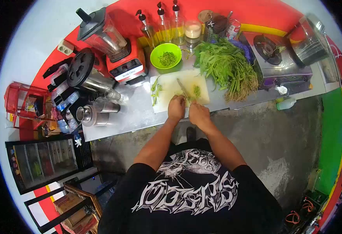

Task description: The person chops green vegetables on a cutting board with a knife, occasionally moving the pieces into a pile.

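Note:
My right hand (199,114) is closed round the handle of a kitchen knife (182,87), whose blade points away from me over a white cutting board (165,104). Just left of the blade, my left hand (176,107) rests on the near part of the board with its fingers curled together; what they hold, if anything, is hidden. Chopped green pieces (196,91) lie to the right of the blade. A few long green stems (155,91) are on the board's left side. Beyond the board stands a lime-green bowl (155,58) with chopped greens in it.
A big bunch of leafy greens (231,68) with roots lies right of the board. Farther right is a gas stove (284,70). A red blender (127,64) and metal cups (96,116) stand to the left. Pump bottles (164,29) line the back wall.

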Demonstrator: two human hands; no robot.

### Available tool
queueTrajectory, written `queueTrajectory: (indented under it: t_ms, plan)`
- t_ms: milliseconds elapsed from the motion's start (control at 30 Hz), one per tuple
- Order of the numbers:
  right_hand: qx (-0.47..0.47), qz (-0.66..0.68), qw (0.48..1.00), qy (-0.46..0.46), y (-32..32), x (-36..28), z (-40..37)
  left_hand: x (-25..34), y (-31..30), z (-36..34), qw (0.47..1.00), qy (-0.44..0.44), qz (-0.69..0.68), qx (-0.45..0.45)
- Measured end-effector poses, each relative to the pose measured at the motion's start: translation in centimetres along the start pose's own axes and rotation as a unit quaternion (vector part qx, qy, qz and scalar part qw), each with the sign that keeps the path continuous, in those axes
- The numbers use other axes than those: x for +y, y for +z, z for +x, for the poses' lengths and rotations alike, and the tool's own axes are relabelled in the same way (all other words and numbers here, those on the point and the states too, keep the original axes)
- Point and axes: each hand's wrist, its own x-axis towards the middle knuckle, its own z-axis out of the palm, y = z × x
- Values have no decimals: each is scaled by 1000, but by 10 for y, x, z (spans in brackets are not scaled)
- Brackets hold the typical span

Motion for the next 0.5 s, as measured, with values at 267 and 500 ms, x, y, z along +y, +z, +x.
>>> queueTrajectory:
  t_ms: [267, 500]
  plan:
    - [-15, 28, 998, 55, 7, -2, 6, -1, 1, 0, 999, 7, -24, 27]
    - [-44, -4, 998, 50, 10, -4, 5, -1, -3, -1, 994, -33, -104, 19]
